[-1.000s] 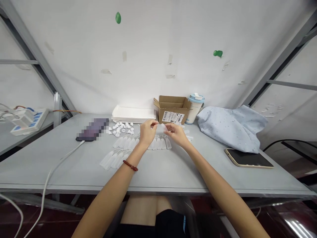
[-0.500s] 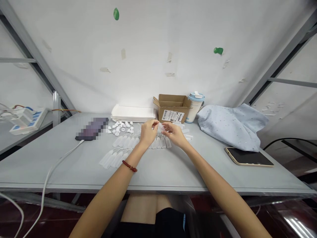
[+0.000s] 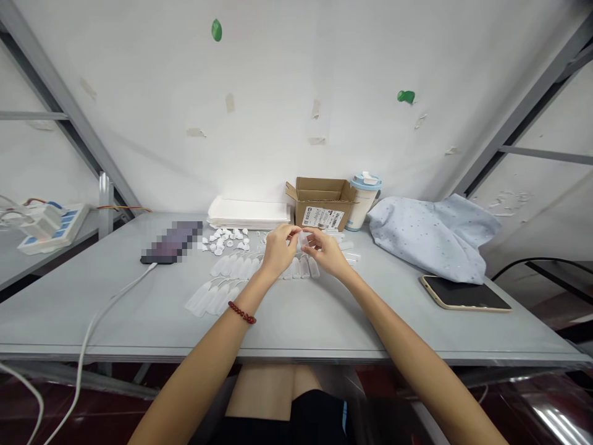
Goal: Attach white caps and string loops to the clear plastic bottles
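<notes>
Plastic bottle [image 3: 303, 240] | held up between the hands, just above the table [image 3: 324, 327] | left hand [image 3: 278, 250] and right hand [image 3: 327, 252] both pinching it at the fingertips, clear of the rows | bottles [image 3: 299, 268] lying side by side, caps [image 3: 225, 241] heaped apart, seemingly sorted by kind

small translucent plastic bottle [image 3: 304, 238], held up | more bottles [image 3: 234, 267], lying in rows | white caps [image 3: 223, 238], loose cluster

Grey table [image 3: 296, 327], plastic bottles [image 3: 234, 267], white caps [image 3: 225, 240]
</notes>
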`<action>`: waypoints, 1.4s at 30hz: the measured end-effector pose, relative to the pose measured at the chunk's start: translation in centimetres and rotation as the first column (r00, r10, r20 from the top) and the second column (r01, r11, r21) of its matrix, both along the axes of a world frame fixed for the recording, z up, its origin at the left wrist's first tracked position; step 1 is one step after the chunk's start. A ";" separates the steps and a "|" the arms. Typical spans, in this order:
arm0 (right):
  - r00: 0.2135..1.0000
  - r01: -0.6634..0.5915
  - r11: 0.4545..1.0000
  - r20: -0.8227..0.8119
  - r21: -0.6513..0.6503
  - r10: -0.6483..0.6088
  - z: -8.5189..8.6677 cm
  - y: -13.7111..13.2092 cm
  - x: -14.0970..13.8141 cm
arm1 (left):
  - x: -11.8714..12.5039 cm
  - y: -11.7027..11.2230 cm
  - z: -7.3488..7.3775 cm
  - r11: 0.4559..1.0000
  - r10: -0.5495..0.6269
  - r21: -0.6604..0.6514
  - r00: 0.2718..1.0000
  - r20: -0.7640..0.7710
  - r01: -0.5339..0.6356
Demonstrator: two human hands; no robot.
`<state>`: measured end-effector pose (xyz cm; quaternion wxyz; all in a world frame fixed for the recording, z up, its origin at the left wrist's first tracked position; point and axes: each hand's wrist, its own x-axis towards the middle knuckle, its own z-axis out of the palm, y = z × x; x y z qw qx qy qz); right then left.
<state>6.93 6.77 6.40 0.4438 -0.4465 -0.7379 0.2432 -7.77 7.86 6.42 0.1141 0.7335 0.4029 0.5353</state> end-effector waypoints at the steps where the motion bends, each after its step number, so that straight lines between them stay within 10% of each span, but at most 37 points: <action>1: 1.000 -0.006 1.000 -0.003 0.003 0.006 0.0 0.0 0.0 | 0.0 0.0 0.0 1.000 -0.005 0.006 1.000 0.001 0.005; 42: 0.935 -0.027 0.975 -0.351 -0.222 -0.054 0.6 -0.1 -0.3 | -0.1 -1.6 1.0 0.997 -0.066 0.044 0.994 -0.086 0.070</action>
